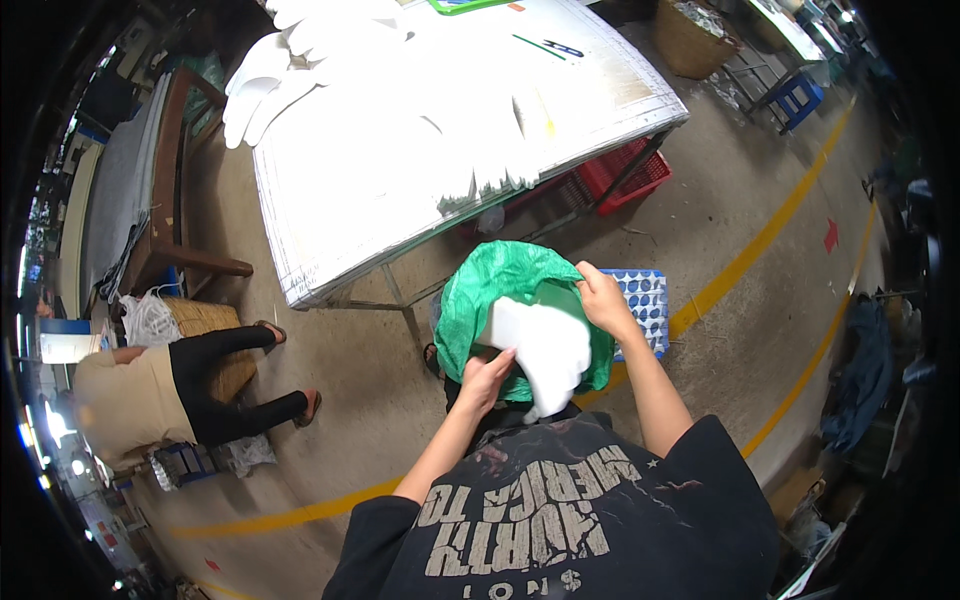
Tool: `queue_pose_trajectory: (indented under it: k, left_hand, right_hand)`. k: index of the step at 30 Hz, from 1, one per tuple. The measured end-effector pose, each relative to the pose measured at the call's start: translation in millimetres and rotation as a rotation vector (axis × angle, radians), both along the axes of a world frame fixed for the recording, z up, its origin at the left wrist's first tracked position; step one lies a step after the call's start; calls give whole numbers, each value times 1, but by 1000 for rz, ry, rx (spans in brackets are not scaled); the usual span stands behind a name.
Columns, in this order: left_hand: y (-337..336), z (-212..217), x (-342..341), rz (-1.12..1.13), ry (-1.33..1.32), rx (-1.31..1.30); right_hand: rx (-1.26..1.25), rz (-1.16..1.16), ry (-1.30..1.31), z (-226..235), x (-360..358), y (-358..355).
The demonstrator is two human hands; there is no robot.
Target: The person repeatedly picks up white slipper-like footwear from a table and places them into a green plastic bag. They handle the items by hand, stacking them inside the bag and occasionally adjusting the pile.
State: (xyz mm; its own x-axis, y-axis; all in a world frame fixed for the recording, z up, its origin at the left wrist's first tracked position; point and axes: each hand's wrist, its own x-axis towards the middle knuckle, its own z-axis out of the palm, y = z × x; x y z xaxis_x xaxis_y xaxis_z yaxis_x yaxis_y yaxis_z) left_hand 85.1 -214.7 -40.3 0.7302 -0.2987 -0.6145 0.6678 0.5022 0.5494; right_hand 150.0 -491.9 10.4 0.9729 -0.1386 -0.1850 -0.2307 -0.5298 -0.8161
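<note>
A green plastic bag [470,290] is open in front of my body, its mouth facing up. My right hand [603,298] is closed on the bag's right rim. White, soft-looking pieces [545,345] lie in the bag's mouth, and a long end hangs toward my shirt. My left hand [485,380] pinches the left edge of these white pieces, thumb on top. How far they reach down into the bag is hidden, and I cannot tell their exact material.
Ahead stands a white-topped table [350,210] with piled white cut pieces [275,85], and thread snips [564,48]. Beneath it is a red basket [640,175]. A blue-and-white patterned box [643,305] sits right of the bag. Another person [150,395] bends over at left.
</note>
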Motion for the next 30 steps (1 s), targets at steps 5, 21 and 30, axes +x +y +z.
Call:
queue_pose_trajectory:
  k: [5,21,30]
  left_hand:
    - [-54,-23,27,-251,-106,405]
    - [-49,-50,38,-631,-388,923]
    - [59,-32,52,-1257,-800,1184]
  right_hand:
    - [32,89,3,42,1,21]
    - [18,-118,28,30,-16,31]
    - [-472,-3,-468,63,0,52]
